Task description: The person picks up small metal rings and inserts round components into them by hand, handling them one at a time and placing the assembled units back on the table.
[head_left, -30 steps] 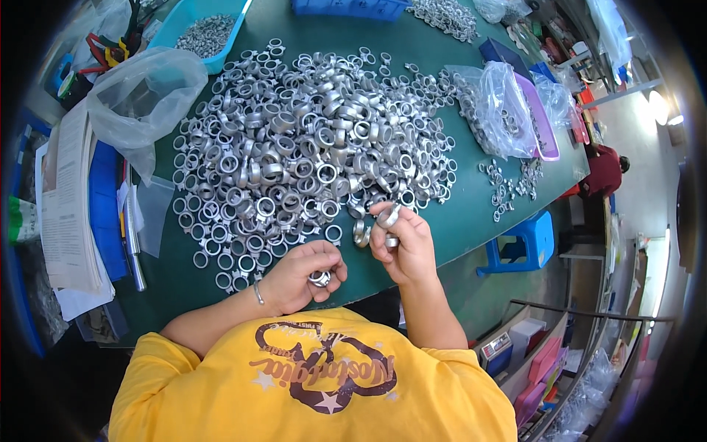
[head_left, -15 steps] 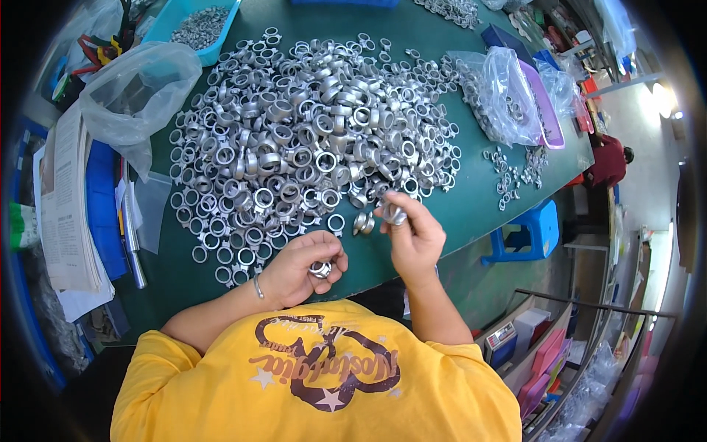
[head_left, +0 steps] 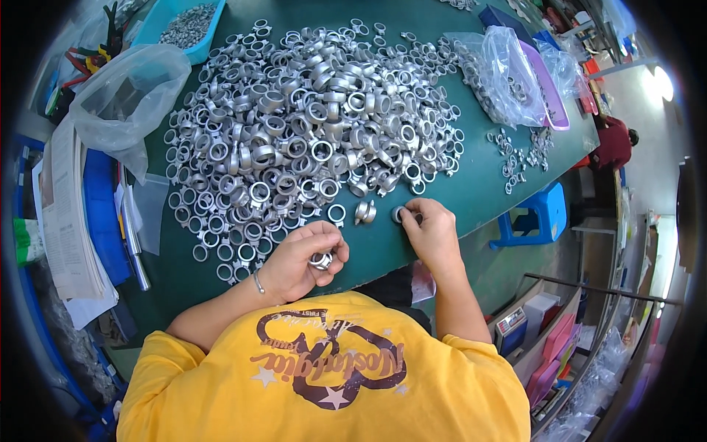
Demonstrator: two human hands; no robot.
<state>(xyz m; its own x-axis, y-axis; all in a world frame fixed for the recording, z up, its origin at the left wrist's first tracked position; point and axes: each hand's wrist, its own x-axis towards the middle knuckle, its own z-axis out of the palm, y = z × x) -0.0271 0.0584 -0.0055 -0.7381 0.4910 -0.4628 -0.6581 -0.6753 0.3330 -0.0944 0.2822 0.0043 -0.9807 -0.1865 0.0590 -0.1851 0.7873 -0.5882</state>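
Loosely curled, my left hand (head_left: pixel 303 258) holds a silver metal ring clamp (head_left: pixel 321 261) near the table's front edge. To its right, my right hand (head_left: pixel 433 234) is down at the green table top, its thumb and fingers closed on another metal ring (head_left: pixel 398 214); part of this ring is hidden by the fingers. A pair of ring clamps (head_left: pixel 364 212) stands between the two hands, touching neither. Beyond them spreads a large heap of the same silver rings (head_left: pixel 294 140), each with small lugs, some lying flat nearest my left hand.
At the far left are a turquoise bin (head_left: pixel 210 46) of small metal parts and a clear plastic bag (head_left: pixel 125 96). A purple tray (head_left: pixel 557 114) and bagged parts (head_left: pixel 508 81) lie at the right. A blue stool (head_left: pixel 541 217) stands beyond the table edge; a person (head_left: pixel 615 144) is farther off.
My right hand has moved right and down to the table with its ring. The left hand stays nearly in place with its clamp. The whole view has shifted slightly.
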